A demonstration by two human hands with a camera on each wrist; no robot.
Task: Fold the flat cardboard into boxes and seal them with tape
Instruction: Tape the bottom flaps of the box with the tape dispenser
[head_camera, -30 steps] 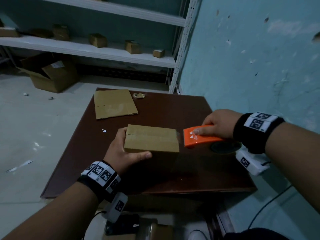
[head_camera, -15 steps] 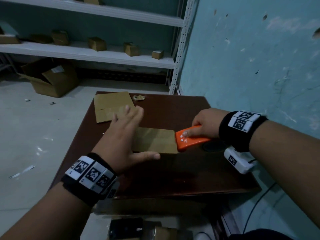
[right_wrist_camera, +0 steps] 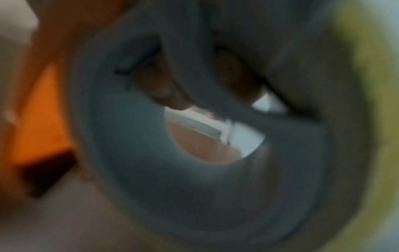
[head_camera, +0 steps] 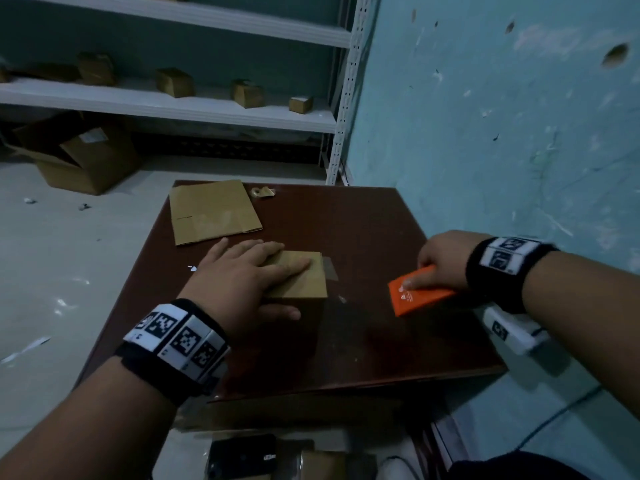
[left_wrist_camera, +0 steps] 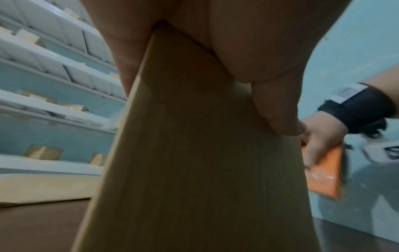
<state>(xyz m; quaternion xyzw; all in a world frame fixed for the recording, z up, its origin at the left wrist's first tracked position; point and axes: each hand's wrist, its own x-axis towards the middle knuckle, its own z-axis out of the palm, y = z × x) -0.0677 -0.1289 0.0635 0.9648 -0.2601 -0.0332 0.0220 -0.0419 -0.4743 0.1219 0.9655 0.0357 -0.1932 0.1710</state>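
**Dispenser pulled clear of the box**

Pulled away since half a second ago, the one orange tape dispenser [head_camera: 417, 294] now sits well apart from the one folded box [head_camera: 301, 277], gripped in the right hand [head_camera: 441, 259]. With fingers straight, the left hand [head_camera: 242, 275] lies flat on the box, mid-table [head_camera: 346, 358]. Beyond lie one flat cardboard sheet [head_camera: 213, 211] and one tape scrap [head_camera: 263, 192]. Farther off, four small boxes [head_camera: 175, 82] show clearly on one shelf [head_camera: 207, 105].

I am looking into a storeroom or packing room. White metal shelving [head_camera: 180, 105] along the far wall carries small brown cardboard boxes [head_camera: 175, 82]. A large open cardboard carton [head_camera: 79, 154] sits on the pale concrete floor [head_camera: 69, 271]. The dark brown wooden bench [head_camera: 346, 341] stands against a scuffed, chipped teal painted wall [head_camera: 502, 133].
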